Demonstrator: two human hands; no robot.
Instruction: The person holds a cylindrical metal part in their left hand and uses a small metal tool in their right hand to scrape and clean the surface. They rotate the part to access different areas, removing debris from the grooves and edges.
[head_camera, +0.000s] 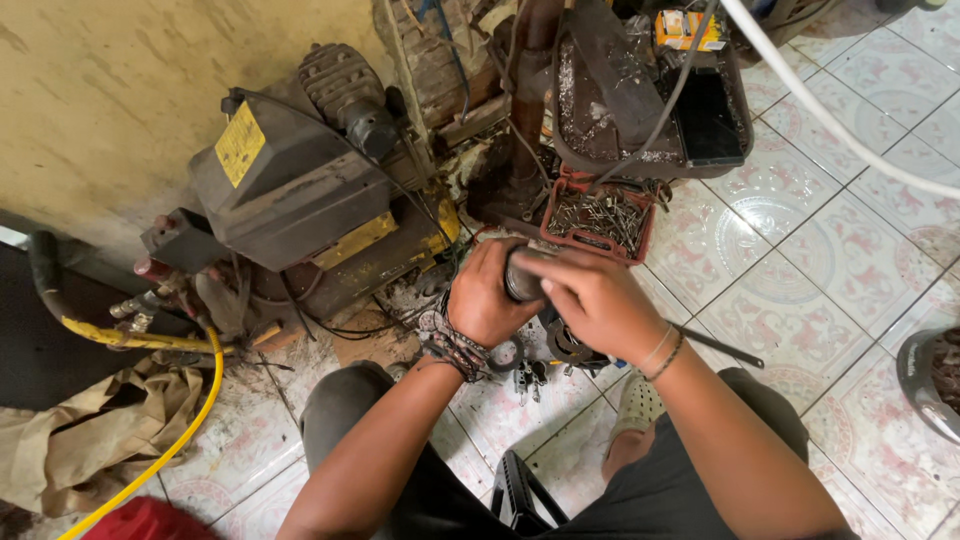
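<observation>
**Both hands closed on a dark cylinder above a cluttered tiled floor**

The left hand (487, 295) is wrapped around a dark, round metal cylinder (522, 278), fingers curled tight about its side. The right hand (597, 300) lies over the same cylinder from the other side, its fingers folded across the top, so most of the part is hidden between the two. The cylinder sits at the middle of the view, above the person's knees and just in front of a red plastic tray of loose screws and nails (598, 218).

Directly under the hands lie small dark metal parts (560, 350) on the patterned white and pink floor tiles (830, 250); what kind they are cannot be told. A thin dark rod (722, 347) lies on the tiles just right of the right wrist.

To the left stands a grimy grey and yellow machine with a finned motor (300, 180), close against the wall. A yellow hose (185, 425) curves past it over crumpled tan cloth (90, 430). Behind the red tray rests a dark tray (650, 110) strewn with metal filings, and a white hose (830, 115) crosses the upper right corner.
</observation>
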